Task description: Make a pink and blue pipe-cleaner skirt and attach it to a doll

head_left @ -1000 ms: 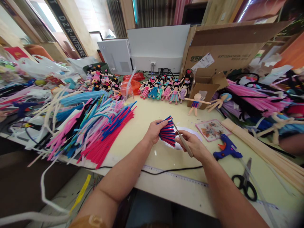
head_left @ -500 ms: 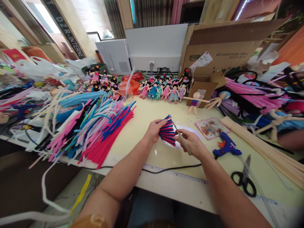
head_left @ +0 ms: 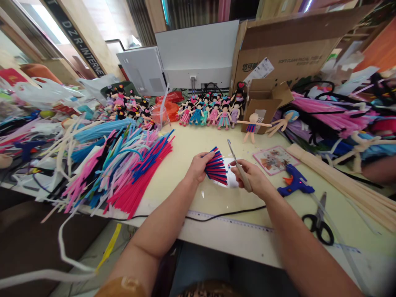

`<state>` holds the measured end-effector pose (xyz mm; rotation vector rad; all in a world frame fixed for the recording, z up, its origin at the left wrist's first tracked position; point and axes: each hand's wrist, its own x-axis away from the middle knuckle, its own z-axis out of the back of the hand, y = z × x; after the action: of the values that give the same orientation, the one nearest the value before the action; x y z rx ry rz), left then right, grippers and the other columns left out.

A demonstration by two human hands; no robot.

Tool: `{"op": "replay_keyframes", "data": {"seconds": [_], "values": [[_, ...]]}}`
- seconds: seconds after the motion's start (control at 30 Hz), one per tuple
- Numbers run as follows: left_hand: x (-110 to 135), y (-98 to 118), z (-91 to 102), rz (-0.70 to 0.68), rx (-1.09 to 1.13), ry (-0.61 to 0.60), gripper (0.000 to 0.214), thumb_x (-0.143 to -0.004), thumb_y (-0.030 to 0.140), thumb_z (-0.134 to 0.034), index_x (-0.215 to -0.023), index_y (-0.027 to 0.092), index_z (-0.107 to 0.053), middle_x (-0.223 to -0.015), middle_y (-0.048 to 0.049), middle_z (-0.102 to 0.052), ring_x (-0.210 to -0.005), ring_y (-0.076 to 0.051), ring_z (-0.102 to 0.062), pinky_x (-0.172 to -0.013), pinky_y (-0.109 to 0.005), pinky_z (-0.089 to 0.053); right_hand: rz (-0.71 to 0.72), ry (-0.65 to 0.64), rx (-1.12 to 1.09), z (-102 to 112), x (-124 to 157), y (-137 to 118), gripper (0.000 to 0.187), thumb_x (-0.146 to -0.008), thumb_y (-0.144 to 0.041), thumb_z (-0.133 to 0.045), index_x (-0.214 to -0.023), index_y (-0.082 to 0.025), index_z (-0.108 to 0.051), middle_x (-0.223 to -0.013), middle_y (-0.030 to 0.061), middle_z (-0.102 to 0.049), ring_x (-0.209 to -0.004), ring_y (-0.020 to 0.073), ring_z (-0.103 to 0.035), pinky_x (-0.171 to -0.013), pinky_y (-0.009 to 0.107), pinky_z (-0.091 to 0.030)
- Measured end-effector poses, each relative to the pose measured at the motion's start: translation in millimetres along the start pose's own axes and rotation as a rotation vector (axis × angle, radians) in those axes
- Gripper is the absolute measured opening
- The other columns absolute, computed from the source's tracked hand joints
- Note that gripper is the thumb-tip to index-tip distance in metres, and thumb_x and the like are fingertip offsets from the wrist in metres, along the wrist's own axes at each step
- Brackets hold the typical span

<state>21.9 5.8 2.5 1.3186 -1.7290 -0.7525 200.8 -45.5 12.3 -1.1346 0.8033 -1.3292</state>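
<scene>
A: Entry one: what does your left grip (head_left: 199,167) have?

B: Your left grip is clenched on a fan of blue and red fuzzy strips (head_left: 217,167), pinched at one end, the free ends splaying toward the counter's (head_left: 181,161) right edge.

A: And your right grip (head_left: 253,177)?

B: Closed round a tan-handled cutting tool (head_left: 244,176) — tip up, pointing at the far edge, apart from the fan. Cannot tell whether its blades are parted.

A: Position of the fan?

B: You have it over the middle of the counter, back from the near edge, beside a white patch (head_left: 231,180) with small dark specks. Cannot tell if it touches the surface.

A: Surroundings?

B: To your right, a blue glue gun (head_left: 296,181); nearer the counter's near right corner, black-handled scissors (head_left: 321,209). A black cable (head_left: 216,215) runs along your near edge. A heap of red strips (head_left: 140,183) lies toward the left edge. Toward the far edge — a row of dolls (head_left: 213,115), plus a striped-top doll (head_left: 252,126) against a small carton (head_left: 262,105).
</scene>
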Motion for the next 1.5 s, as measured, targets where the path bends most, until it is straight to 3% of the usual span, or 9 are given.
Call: {"op": "replay_keyframes", "data": {"seconds": [0.2,0.33,0.5,0.7,0.93,1.17,1.33,1.43,1.5], "values": [[-6.6,4.1,6.9,0.030,0.134,0.041,0.017,-0.075,0.029,-0.069,-0.081,0.013,-0.066,-0.074,-0.0059,-0.071,-0.070,-0.018,-0.068,-0.076,-0.036,-0.053,0.000,0.224,0.733,16.8,-1.7,7.1,0.044,-0.077,-0.048,-0.059,-0.113,-0.023,-0.053,-0.086,0.0058,-0.067,-0.076,0.0241,-0.061,-0.059,0.029,-0.039],[-7.6,7.1,8.6,0.104,0.195,-0.004,0.019,-0.086,0.027,-0.054,-0.090,0.012,-0.066,-0.084,-0.0086,-0.072,-0.081,-0.021,-0.069,-0.087,-0.041,-0.051,-0.017,0.268,0.938,19.2,-2.3,7.0,0.031,-0.083,-0.035,-0.049,-0.111,-0.022,-0.054,-0.097,0.0108,-0.068,-0.084,0.0269,-0.063,-0.060,0.030,-0.037],[-6.8,12.3,9.2,0.135,0.213,-0.052,0.026,-0.091,0.029,-0.046,-0.097,0.013,-0.066,-0.089,-0.0092,-0.072,-0.090,-0.022,-0.068,-0.093,-0.042,-0.048,-0.009,0.258,0.968,23.1,-1.7,6.1,0.028,-0.083,-0.031,-0.048,-0.108,-0.022,-0.056,-0.096,0.0099,-0.068,-0.086,0.0261,-0.063,-0.060,0.030,-0.038],[-11.7,18.3,16.9,0.137,0.205,-0.015,0.032,-0.093,0.033,-0.041,-0.102,0.013,-0.064,-0.093,-0.0101,-0.072,-0.097,-0.022,-0.066,-0.096,-0.044,-0.045,0.101,0.155,1.063,30.2,6.5,2.4,0.035,-0.075,-0.028,-0.059,-0.108,-0.017,-0.056,-0.102,0.0127,-0.065,-0.095,0.0279,-0.059,-0.071,0.033,-0.041],[-16.5,22.4,23.5,0.168,0.177,-0.012,0.029,-0.091,0.028,-0.043,-0.099,0.012,-0.065,-0.091,-0.0101,-0.071,-0.091,-0.022,-0.067,-0.093,-0.043,-0.047,0.055,0.094,1.069,35.5,13.7,-6.3,0.033,-0.077,-0.034,-0.058,-0.107,-0.021,-0.055,-0.099,0.0083,-0.066,-0.088,0.0247,-0.061,-0.065,0.031,-0.040],[-11.4,28.5,22.1,0.086,0.171,-0.073,0.026,-0.081,0.010,-0.047,-0.097,0.016,-0.066,-0.086,-0.0037,-0.071,-0.084,-0.016,-0.067,-0.091,-0.035,-0.048,-0.018,0.345,1.055,37.5,12.2,-2.9,0.046,-0.082,-0.039,-0.053,-0.122,-0.018,-0.049,-0.097,0.0115,-0.068,-0.088,0.0274,-0.064,-0.067,0.033,-0.044],[-2.3,32.2,17.6,0.031,0.096,-0.172,0.024,-0.079,0.008,-0.052,-0.097,0.016,-0.066,-0.088,-0.0050,-0.072,-0.082,-0.016,-0.068,-0.086,-0.034,-0.050,-0.193,0.283,1.183,47.4,13.9,-0.8,0.037,-0.083,-0.038,-0.055,-0.110,-0.013,-0.059,-0.094,0.0191,-0.068,-0.086,0.0323,-0.065,-0.068,0.039,-0.046],[4.1,29.9,12.9,0.028,0.077,-0.242,0.024,-0.078,0.011,-0.057,-0.098,0.016,-0.067,-0.092,-0.0062,-0.072,-0.084,-0.017,-0.068,-0.087,-0.036,-0.050,-0.104,0.344,1.121,49.6,15.4,-10.6,0.025,-0.086,-0.034,-0.051,-0.100,-0.018,-0.064,-0.097,0.0172,-0.069,-0.089,0.0310,-0.065,-0.072,0.040,-0.047],[8.0,26.9,8.9,0.039,0.062,-0.285,0.023,-0.077,0.012,-0.059,-0.098,0.016,-0.068,-0.094,-0.0069,-0.072,-0.084,-0.018,-0.068,-0.089,-0.037,-0.049,0.040,0.326,0.909,42.9,14.2,-19.7,0.026,-0.086,-0.034,-0.053,-0.106,-0.020,-0.063,-0.097,0.0120,-0.071,-0.090,0.0262,-0.065,-0.074,0.036,-0.048]]}}
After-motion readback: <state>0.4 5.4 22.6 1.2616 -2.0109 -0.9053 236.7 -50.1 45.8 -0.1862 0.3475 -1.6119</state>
